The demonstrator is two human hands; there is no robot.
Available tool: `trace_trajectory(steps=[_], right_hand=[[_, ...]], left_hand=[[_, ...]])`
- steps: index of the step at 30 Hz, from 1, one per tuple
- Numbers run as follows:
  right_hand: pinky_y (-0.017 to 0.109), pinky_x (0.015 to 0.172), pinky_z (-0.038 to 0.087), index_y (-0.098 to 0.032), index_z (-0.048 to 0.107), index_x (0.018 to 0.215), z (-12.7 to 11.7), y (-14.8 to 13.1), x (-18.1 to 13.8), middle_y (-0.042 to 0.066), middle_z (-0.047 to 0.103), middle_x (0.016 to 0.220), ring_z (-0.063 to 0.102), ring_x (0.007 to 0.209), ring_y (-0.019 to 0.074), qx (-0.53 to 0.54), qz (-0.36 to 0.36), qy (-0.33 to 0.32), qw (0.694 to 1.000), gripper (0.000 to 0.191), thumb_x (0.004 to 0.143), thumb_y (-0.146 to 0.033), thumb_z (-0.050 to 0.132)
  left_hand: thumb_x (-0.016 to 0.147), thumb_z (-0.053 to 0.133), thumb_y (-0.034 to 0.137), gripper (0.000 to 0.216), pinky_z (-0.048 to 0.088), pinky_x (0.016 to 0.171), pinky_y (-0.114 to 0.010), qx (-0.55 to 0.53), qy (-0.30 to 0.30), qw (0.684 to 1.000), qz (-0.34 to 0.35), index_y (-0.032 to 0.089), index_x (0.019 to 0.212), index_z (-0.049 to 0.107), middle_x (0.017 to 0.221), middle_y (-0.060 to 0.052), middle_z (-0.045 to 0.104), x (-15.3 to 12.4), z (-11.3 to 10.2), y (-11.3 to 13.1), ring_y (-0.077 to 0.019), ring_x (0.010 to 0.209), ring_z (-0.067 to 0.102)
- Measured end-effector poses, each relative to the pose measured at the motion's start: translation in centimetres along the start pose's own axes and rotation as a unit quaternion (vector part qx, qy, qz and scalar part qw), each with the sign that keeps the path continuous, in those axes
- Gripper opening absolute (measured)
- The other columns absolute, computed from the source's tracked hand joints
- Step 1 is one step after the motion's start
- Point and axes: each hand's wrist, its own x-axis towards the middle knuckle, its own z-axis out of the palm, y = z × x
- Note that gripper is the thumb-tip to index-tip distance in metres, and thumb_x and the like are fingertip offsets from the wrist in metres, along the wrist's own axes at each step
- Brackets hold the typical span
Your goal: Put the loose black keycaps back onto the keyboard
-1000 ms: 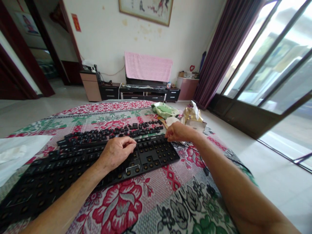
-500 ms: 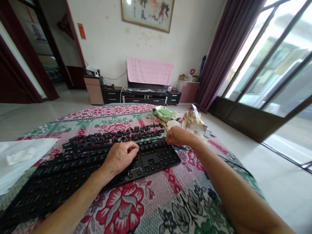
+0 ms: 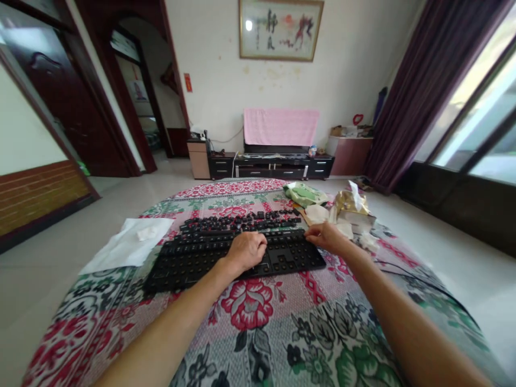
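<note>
A black keyboard [image 3: 237, 262] with most of its keycaps off lies on the flowered tablecloth, bare key sockets showing. Its upper rows at the left still carry caps. My left hand [image 3: 246, 251] rests over the keyboard right of its middle, thumb and fingers pinched together; whatever is between them is hidden. At the keyboard's upper right corner, my right hand [image 3: 325, 237] is closed with fingertips pressed together, and I cannot make out what they hold. Loose black keycaps [image 3: 237, 221] lie in a heap along the keyboard's far edge.
White paper [image 3: 121, 247] with a crumpled tissue [image 3: 147, 233] lies at the left. Beyond my right hand are a green packet [image 3: 305, 193], crumpled white tissues [image 3: 317, 214] and a gold tissue box [image 3: 355, 207]. A black cable [image 3: 427, 287] runs over the table's right side.
My view has turned left and tipped, so everything sits further right in the picture. Both hands stay at about the same places on the keyboard, still closed.
</note>
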Motion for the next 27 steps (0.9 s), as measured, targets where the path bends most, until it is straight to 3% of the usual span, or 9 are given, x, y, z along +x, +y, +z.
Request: trace_trajectory(steps=[4,7,10,12,14,18,27], right_hand=[[0.024,0.061,0.042,-0.017,0.067,0.083,0.6,-0.1,-0.5,0.004,0.067,0.075,0.059,0.067,0.0161,-0.025,0.011,0.035,0.999,0.024,0.070,-0.024,0.048],[0.025,0.062,0.042,-0.018,0.066,0.084,0.5,-0.3,-0.7,0.004,0.068,0.077,0.060,0.069,0.0170,-0.038,0.000,0.034,0.999,0.025,0.071,-0.025,0.046],[0.025,0.062,0.042,-0.020,0.066,0.084,0.6,-0.3,-0.5,0.003,0.068,0.077,0.060,0.070,0.0175,-0.056,0.004,0.031,0.998,0.025,0.071,-0.026,0.046],[0.025,0.062,0.042,-0.021,0.066,0.085,0.7,-0.3,-0.4,0.003,0.067,0.077,0.060,0.071,0.0178,-0.072,0.006,0.029,0.997,0.024,0.071,-0.026,0.046],[0.025,0.062,0.041,-0.021,0.065,0.085,0.8,-0.5,-0.3,0.004,0.067,0.078,0.060,0.072,0.0182,-0.085,0.011,0.028,0.996,0.025,0.071,-0.025,0.045],[0.024,0.059,0.040,-0.018,0.063,0.087,0.5,-1.3,-0.4,0.006,0.066,0.073,0.060,0.067,0.0180,-0.101,0.037,0.019,0.994,0.025,0.071,-0.020,0.044],[0.025,0.059,0.039,-0.014,0.058,0.099,0.0,-1.5,-0.4,0.006,0.065,0.073,0.059,0.064,0.0171,-0.097,0.045,-0.007,0.994,0.032,0.070,-0.016,0.044]], left_hand=[[0.077,0.042,0.024,0.023,0.041,0.072,-0.023,-0.005,0.046,0.998,-0.037,0.021,0.080,0.064,0.080,-0.001,0.066,-1.3,-2.6,-0.7,-0.0138,0.075,0.059],[0.079,0.039,0.025,0.025,0.040,0.073,-0.021,0.013,0.117,0.982,-0.147,0.021,0.084,0.064,0.085,-0.002,0.066,-3.3,-5.5,-3.7,-0.0132,0.078,0.058],[0.079,0.038,0.029,0.028,0.040,0.074,-0.025,0.091,0.154,0.924,-0.338,0.022,0.085,0.064,0.090,-0.005,0.065,-5.9,-7.9,-8.0,-0.0180,0.085,0.057],[0.076,0.039,0.032,0.029,0.041,0.072,-0.030,0.115,0.122,0.881,-0.442,0.022,0.086,0.065,0.093,-0.008,0.064,-7.6,-8.8,-10.7,-0.0234,0.087,0.057],[0.075,0.040,0.031,0.031,0.042,0.070,-0.032,0.120,0.094,0.855,-0.496,0.021,0.089,0.065,0.097,-0.011,0.063,-8.8,-9.0,-12.6,-0.0262,0.088,0.057],[0.077,0.034,0.032,0.038,0.043,0.069,-0.032,0.116,0.032,0.860,-0.496,0.015,0.087,0.066,0.091,-0.016,0.064,-9.6,-7.9,-13.8,-0.0270,0.086,0.058],[0.077,0.031,0.030,0.041,0.043,0.072,-0.034,0.144,0.040,0.858,-0.491,0.009,0.087,0.065,0.089,-0.019,0.063,-9.2,-7.1,-13.5,-0.0291,0.087,0.058]])
